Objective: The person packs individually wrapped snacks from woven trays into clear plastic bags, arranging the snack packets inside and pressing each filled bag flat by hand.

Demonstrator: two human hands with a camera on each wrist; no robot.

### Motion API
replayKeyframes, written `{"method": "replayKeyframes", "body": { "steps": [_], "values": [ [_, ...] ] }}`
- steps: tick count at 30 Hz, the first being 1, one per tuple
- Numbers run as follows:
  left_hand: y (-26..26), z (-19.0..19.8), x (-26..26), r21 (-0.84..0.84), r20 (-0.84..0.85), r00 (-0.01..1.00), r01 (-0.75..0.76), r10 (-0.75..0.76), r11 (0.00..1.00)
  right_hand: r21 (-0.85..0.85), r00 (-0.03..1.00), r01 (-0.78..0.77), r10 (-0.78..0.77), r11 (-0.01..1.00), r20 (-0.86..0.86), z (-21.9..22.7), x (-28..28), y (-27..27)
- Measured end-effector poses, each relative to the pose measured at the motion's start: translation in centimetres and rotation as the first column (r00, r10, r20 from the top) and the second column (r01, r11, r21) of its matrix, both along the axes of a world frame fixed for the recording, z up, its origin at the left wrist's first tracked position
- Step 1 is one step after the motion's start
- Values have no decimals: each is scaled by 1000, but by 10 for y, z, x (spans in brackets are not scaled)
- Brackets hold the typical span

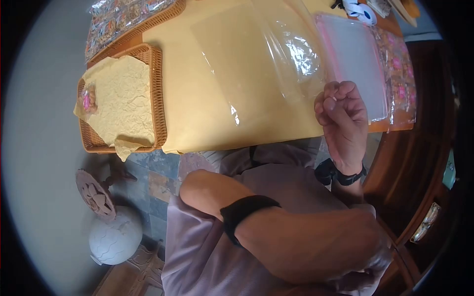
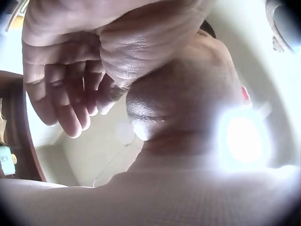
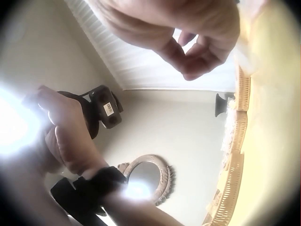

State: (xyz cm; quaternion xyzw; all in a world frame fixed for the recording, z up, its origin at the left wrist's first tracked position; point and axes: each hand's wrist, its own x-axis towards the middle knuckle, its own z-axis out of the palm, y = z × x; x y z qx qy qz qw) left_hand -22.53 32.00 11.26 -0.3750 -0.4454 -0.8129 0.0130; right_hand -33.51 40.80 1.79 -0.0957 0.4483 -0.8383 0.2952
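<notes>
My right hand (image 1: 343, 123) is raised at the table's near right edge, fingers curled and tips together; nothing plainly shows between them. The right wrist view shows this hand (image 3: 188, 33) at the top. My left hand (image 1: 316, 244) looms large across the bottom of the head view, close to the camera. In the left wrist view its fingers (image 2: 66, 94) hang loosely curled, holding nothing, with skin beside them. Clear plastic film (image 1: 276, 49) lies on the yellow cover (image 1: 192, 123), beyond and left of my right hand.
On the left, a wicker basket (image 1: 157, 98) holds crumpled yellow paper (image 1: 121, 93) and a small pink-labelled packet (image 1: 89, 100). Farther back are more packets (image 1: 123, 22). Flat clear bags (image 1: 353, 64) lie on the right beside packets (image 1: 400, 74). A white vase (image 1: 116, 237) stands low left.
</notes>
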Motion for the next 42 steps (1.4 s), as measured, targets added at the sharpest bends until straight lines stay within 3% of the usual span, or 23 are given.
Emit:
{"method": "replayKeyframes", "body": {
  "steps": [4, 7, 8, 9, 10, 11, 13, 15, 17, 19, 22, 28, 37, 41, 42],
  "values": [
    [-20, 6, 2, 96, 195, 973, 104, -121, 990, 57, 997, 29, -25, 998, -76, 2, -1, 1],
    [-43, 4, 3, 207, 213, 953, 172, -216, 963, 139, 984, 98, -74, 985, -164, 7, -1, 0],
    [-28, -2, 3, 217, 201, 954, 179, -223, 960, 181, 976, 127, -90, 975, -199, 9, 0, 2],
    [-3, -12, 2, 460, 111, 992, 2, -59, 888, 216, 965, 160, -107, 963, -239, 10, -2, 4],
    [12, -17, 1, 682, 71, 990, -138, 122, 718, 222, 961, 168, -110, 960, -253, 6, -5, 7],
    [-7, -14, 3, 693, 64, 991, -128, 116, 710, 210, 936, 213, -138, 954, -325, 0, -7, 12],
    [-62, -13, 13, 339, 197, 978, -8, -63, 941, 189, 903, 257, -166, 948, -396, -3, -12, 14],
    [-66, -18, 11, 348, 177, 982, 6, -72, 938, 259, 836, 399, -234, 880, -496, -6, -14, 16],
    [-68, -19, 16, 336, 171, 983, 10, -71, 942, 305, 839, 408, -221, 861, -498, -6, -18, 16],
    [-64, -17, 22, 461, 250, 912, 183, -325, 868, 349, 843, 411, -205, 842, -497, -9, -18, 12],
    [-54, -25, 19, 540, 145, 915, 245, -376, 805, 467, 856, 383, -117, 797, -503, -12, -18, 10],
    [-58, -29, 14, 525, 123, 892, 314, -435, 791, 528, 898, 293, -41, 797, -438, -15, -16, 5],
    [-50, -27, 7, 605, 29, 905, 322, -424, 728, 520, 888, 299, -33, 800, -459, -25, -24, 4],
    [-59, -22, 10, 539, 129, 846, 377, -517, 753, 519, 897, 275, -21, 809, -443, -26, -26, 5],
    [-53, -22, 16, 610, 168, 812, 360, -559, 706, 517, 896, 279, -26, 810, -442, -26, -26, 5]
  ]
}}
